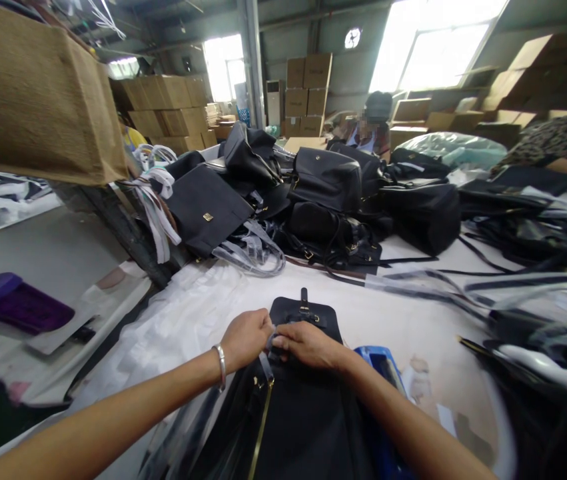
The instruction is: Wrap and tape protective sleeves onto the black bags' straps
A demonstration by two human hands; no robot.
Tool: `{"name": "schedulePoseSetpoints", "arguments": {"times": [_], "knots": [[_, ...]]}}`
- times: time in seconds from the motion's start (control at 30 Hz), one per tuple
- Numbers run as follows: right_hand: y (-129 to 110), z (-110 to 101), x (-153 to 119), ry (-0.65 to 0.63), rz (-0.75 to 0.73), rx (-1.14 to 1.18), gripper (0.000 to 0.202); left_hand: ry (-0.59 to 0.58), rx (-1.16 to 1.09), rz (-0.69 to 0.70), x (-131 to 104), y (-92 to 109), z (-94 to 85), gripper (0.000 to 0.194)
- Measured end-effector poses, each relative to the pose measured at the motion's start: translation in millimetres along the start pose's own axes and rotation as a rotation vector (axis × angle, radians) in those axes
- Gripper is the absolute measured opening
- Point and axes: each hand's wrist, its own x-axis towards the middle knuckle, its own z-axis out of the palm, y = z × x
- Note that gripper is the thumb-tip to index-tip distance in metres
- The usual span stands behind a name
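A black bag (308, 413) with a gold zipper down its left part lies in front of me. Its flap (330, 317) points away and carries a small buckled tab (304, 300). Over the bag's upper part, my left hand (247, 339) is closed, thumb and fingers pressed together on a strip of clear plastic film (265, 368). My right hand (308, 343) is closed beside it, its fingertips nearly touching the left ones and pinching the same film. The exact fold between the fingertips is hidden.
Black bags (326, 180) are heaped across the far side of the table (413, 320). Film-wrapped straps (258, 250) lie before them. White sheeting (163, 340) spreads at left, and a blue object (380, 363) sits beside my right forearm. Other people are beyond the heap.
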Motion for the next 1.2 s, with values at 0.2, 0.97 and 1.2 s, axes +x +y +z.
{"name": "schedulePoseSetpoints", "arguments": {"times": [0.2,0.97,1.2], "knots": [[0.9,0.7,-2.3,0.036,0.014,0.006,0.025,-0.033,0.059,0.018,6.5,2.7,-2.2,0.016],[6.0,-0.9,-24.2,0.310,0.223,-0.186,0.009,-0.046,0.145,0.053,14.8,12.9,3.6,0.016],[7.7,-1.1,-26.3,0.295,0.243,-0.212,0.006,-0.053,0.229,0.074,19.0,18.2,11.2,0.017]]}}
